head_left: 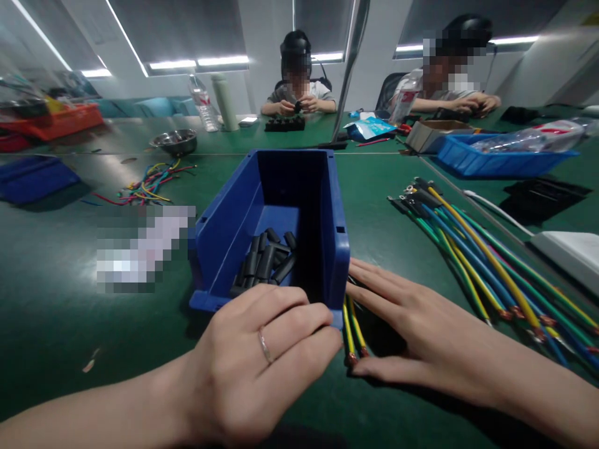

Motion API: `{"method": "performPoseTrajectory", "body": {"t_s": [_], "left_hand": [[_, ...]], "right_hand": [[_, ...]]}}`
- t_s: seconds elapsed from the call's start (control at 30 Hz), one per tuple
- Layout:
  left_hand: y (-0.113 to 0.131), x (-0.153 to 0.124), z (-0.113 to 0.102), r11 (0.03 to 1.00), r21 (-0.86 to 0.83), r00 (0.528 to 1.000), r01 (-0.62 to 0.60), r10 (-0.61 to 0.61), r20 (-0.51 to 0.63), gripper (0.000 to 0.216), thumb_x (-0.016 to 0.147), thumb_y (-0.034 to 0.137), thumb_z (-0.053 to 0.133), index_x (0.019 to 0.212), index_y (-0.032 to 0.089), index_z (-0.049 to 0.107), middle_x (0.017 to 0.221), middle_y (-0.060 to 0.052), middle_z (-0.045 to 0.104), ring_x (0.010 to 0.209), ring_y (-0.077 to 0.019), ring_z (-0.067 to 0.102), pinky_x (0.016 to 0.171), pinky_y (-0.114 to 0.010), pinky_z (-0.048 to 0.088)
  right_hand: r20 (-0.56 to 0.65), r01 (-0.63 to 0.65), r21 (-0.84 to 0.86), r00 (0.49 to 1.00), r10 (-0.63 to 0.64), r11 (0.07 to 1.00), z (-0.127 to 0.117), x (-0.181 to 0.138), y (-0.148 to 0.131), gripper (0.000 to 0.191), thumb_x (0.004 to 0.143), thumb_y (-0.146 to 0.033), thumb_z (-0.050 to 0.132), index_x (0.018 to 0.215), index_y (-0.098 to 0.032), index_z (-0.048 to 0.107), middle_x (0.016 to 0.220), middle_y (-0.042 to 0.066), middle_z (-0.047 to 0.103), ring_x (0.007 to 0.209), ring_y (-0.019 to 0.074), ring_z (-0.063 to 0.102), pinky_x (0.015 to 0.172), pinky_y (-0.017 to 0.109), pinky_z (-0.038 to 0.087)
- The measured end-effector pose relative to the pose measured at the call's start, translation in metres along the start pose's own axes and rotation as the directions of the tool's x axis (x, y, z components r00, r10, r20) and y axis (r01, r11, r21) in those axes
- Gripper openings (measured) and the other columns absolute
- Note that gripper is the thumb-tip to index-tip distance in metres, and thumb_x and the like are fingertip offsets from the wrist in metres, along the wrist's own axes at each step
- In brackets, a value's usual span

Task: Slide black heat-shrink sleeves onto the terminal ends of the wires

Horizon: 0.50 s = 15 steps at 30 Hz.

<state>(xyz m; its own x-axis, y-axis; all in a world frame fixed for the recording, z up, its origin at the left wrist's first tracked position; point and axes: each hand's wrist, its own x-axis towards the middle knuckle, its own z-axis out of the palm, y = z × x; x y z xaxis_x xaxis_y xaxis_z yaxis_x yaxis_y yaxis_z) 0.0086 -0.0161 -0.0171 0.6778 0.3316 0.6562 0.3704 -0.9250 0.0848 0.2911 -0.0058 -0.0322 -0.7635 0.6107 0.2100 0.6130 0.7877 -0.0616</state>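
Note:
A blue plastic bin (229, 234) stands before me with its low side toward me. Short black sleeves (266, 262) lie in a pile on its floor. My left hand (262, 355), with a ring on one finger, is closed over the bin's front lip; its thumb and fingertips are partly hidden. Flat on the table along the bin's right wall lies my right hand (412, 318), fingers stretched out. Beside its thumb and under its fingers are yellow-green wires (353, 327) with bare copper ends toward me. Their far ends are hidden by the hand and bin.
On the right lies a bundle of coloured wires (472, 249) with terminals. A blue tray (505, 159) holds plastic bottles. Loose wires (152, 184) and a metal bowl (174, 142) are at left. Two people sit across the green table (140, 349), and a metal pole (350, 68) rises behind the bin.

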Motion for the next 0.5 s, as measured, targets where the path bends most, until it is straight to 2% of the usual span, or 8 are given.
{"method": "performPoseTrajectory", "body": {"t_s": [0.23,0.4,0.5], "left_hand": [[-0.002,0.001,0.008,0.999,-0.043,0.997,0.014,-0.017,-0.076,0.025,0.110,0.015,0.044,0.110,0.014,0.070,0.101,-0.009,0.080,0.094,-0.0202,0.073,0.080,-0.033,0.059],[-0.004,-0.001,0.009,0.997,-0.075,0.996,0.025,-0.032,-0.083,0.026,0.112,0.016,0.045,0.114,0.015,0.070,0.105,-0.008,0.081,0.096,-0.0186,0.074,0.081,-0.031,0.060],[-0.003,0.000,0.007,0.992,-0.114,0.992,0.061,-0.072,-0.100,0.021,0.108,0.012,0.052,0.117,0.016,0.071,0.107,-0.007,0.082,0.098,-0.0163,0.076,0.088,-0.029,0.063]], "right_hand": [[-0.138,0.061,-0.075,0.988,-0.071,0.995,-0.003,0.000,-0.001,0.077,0.098,-0.059,0.070,0.151,-0.004,0.062,0.155,0.024,0.056,0.131,0.0366,0.069,0.098,0.048,0.066],[-0.164,0.088,-0.071,0.982,-0.098,0.994,-0.010,0.001,-0.002,0.054,0.105,-0.051,0.061,0.137,-0.009,0.073,0.143,0.018,0.069,0.120,0.0320,0.076,0.096,0.044,0.068],[-0.188,0.097,-0.060,0.976,-0.107,0.994,-0.014,0.003,-0.001,0.052,0.111,-0.051,0.049,0.130,-0.011,0.076,0.136,0.015,0.073,0.115,0.0287,0.078,0.095,0.039,0.069]]}}
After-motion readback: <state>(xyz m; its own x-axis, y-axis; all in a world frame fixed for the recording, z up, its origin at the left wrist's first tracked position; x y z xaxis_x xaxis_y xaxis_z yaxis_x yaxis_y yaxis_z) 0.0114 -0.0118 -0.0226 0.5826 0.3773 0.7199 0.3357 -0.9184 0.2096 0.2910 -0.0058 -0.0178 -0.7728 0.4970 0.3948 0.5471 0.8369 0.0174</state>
